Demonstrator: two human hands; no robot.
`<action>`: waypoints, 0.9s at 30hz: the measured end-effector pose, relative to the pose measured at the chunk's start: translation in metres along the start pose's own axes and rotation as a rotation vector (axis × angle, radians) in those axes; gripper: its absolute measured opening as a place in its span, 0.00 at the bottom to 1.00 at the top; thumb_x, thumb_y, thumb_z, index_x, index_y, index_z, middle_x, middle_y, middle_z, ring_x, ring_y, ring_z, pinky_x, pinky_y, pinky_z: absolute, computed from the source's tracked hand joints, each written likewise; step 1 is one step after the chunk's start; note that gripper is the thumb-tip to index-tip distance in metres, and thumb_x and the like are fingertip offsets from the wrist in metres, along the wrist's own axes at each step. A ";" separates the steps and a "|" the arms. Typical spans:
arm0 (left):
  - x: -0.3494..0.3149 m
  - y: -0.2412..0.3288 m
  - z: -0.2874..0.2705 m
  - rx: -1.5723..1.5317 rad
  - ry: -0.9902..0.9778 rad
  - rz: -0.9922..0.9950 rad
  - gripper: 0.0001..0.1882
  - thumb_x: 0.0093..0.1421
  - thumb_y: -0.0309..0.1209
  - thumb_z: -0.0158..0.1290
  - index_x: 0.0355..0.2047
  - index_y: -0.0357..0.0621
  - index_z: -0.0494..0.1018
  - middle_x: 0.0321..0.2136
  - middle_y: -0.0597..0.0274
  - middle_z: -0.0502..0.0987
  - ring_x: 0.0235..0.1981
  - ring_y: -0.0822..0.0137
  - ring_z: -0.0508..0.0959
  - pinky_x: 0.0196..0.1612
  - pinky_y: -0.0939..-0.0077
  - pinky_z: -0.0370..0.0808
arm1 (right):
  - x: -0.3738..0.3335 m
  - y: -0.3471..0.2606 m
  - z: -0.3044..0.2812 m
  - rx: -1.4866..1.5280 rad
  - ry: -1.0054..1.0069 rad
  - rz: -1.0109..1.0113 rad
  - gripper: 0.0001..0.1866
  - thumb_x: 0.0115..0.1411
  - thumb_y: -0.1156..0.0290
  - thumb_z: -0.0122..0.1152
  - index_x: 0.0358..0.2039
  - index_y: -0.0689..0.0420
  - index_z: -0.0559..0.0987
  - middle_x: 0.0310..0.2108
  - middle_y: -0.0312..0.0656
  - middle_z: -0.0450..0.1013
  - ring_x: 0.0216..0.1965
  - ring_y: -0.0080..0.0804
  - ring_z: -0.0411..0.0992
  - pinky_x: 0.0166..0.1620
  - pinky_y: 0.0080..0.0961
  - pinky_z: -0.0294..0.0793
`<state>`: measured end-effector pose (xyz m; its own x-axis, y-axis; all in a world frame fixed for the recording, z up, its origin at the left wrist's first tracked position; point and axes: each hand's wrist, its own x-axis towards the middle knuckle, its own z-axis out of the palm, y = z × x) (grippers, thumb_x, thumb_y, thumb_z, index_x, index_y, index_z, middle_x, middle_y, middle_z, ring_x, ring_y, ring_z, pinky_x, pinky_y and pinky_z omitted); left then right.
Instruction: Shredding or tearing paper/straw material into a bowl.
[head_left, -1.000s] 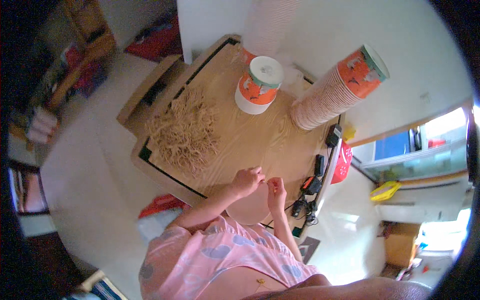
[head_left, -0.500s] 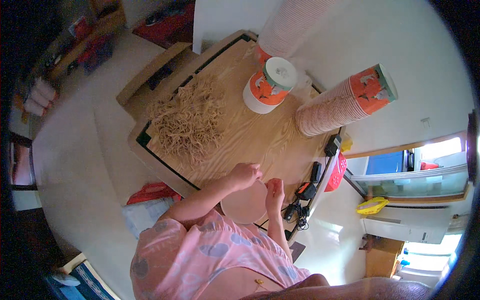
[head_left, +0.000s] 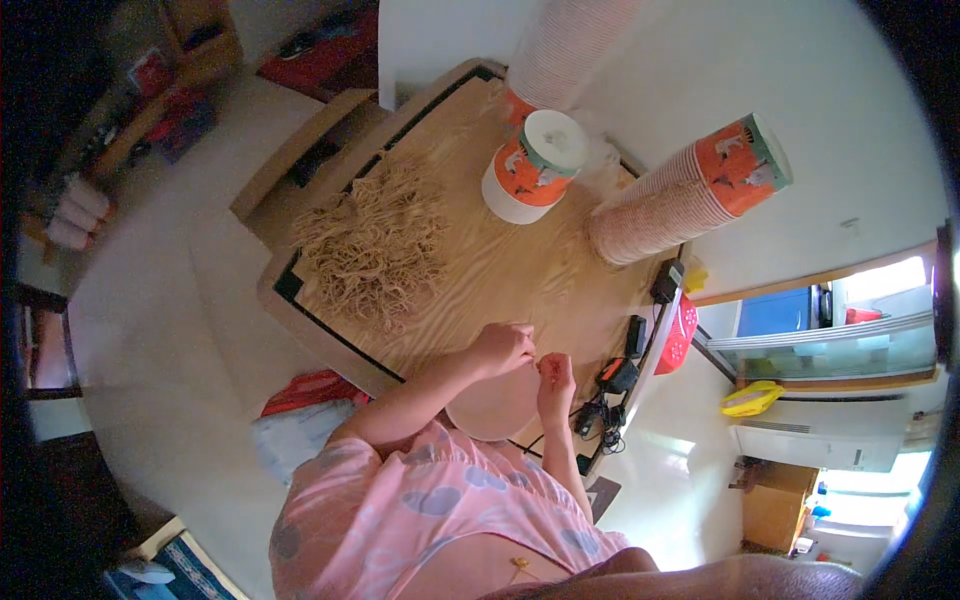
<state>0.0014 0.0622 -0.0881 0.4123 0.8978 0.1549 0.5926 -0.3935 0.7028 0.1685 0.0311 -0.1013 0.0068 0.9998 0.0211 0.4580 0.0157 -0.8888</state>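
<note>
Head view: left hand (head_left: 503, 347) and right hand (head_left: 555, 375) pinched a small rubber band between fingertips above a round tan disc (head_left: 497, 404) on the tabletop (head_left: 520, 265); stretching step, judged; next needs steady pull.

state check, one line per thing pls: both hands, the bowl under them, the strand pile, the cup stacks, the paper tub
left hand: closed, fingertips pinched, over the bowl
right hand: pinching something small, too small to tell
bowl: upright at the table edge, contents hidden
pile of tan strands: loose heap on the wooden table
stack of paper cups: nested, lying on its side
second cup stack: nested, blurred
paper tub: lid on
</note>
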 end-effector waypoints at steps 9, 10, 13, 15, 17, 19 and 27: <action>0.020 0.000 -0.001 -0.099 -0.215 -0.141 0.09 0.46 0.36 0.54 0.25 0.47 0.77 0.24 0.58 0.76 0.29 0.57 0.76 0.32 0.64 0.72 | -0.002 0.002 0.009 0.222 0.074 0.047 0.01 0.57 0.78 0.50 0.29 0.60 0.69 0.25 0.35 0.68 0.29 0.22 0.63 0.34 0.19 0.66; 0.022 -0.002 -0.001 -0.128 -0.261 -0.161 0.09 0.45 0.36 0.55 0.25 0.47 0.77 0.23 0.58 0.77 0.28 0.57 0.77 0.31 0.64 0.72 | -0.003 0.005 0.010 0.283 0.088 0.031 0.01 0.56 0.78 0.50 0.29 0.59 0.69 0.25 0.35 0.67 0.29 0.22 0.63 0.33 0.18 0.65; 0.025 -0.004 0.000 -0.203 -0.288 -0.160 0.09 0.45 0.36 0.55 0.26 0.47 0.78 0.23 0.59 0.77 0.26 0.59 0.77 0.31 0.66 0.72 | -0.004 0.015 0.011 0.319 0.148 0.053 0.02 0.57 0.78 0.50 0.28 0.59 0.68 0.26 0.35 0.67 0.30 0.21 0.63 0.33 0.18 0.65; 0.029 -0.003 0.001 -0.233 -0.320 -0.181 0.08 0.45 0.36 0.55 0.25 0.50 0.78 0.23 0.61 0.78 0.27 0.62 0.77 0.32 0.66 0.72 | -0.004 0.017 0.011 0.320 0.170 0.035 0.02 0.57 0.78 0.50 0.28 0.59 0.68 0.27 0.35 0.67 0.30 0.21 0.63 0.34 0.18 0.65; 0.031 -0.005 0.004 -0.263 -0.350 -0.203 0.07 0.44 0.35 0.56 0.25 0.52 0.79 0.24 0.63 0.78 0.28 0.64 0.77 0.33 0.67 0.72 | -0.002 0.016 0.013 0.322 0.191 0.018 0.02 0.57 0.77 0.50 0.28 0.59 0.68 0.28 0.35 0.67 0.30 0.21 0.64 0.34 0.18 0.65; 0.032 -0.009 0.010 -0.239 -0.323 -0.160 0.07 0.44 0.35 0.56 0.25 0.52 0.78 0.23 0.63 0.78 0.28 0.64 0.77 0.33 0.67 0.72 | -0.001 0.014 0.013 0.337 0.167 -0.014 0.02 0.58 0.77 0.50 0.29 0.59 0.68 0.29 0.36 0.67 0.30 0.21 0.64 0.35 0.18 0.66; 0.030 -0.010 0.016 -0.324 -0.281 -0.166 0.09 0.46 0.34 0.55 0.26 0.43 0.76 0.25 0.58 0.78 0.27 0.63 0.77 0.32 0.69 0.72 | -0.005 0.000 0.006 0.206 0.225 -0.017 0.06 0.53 0.77 0.57 0.30 0.59 0.68 0.29 0.37 0.67 0.31 0.25 0.65 0.36 0.20 0.66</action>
<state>0.0184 0.0898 -0.1017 0.5281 0.8374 -0.1409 0.4381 -0.1266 0.8900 0.1632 0.0262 -0.1041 0.2082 0.9710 0.1173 0.2698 0.0582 -0.9612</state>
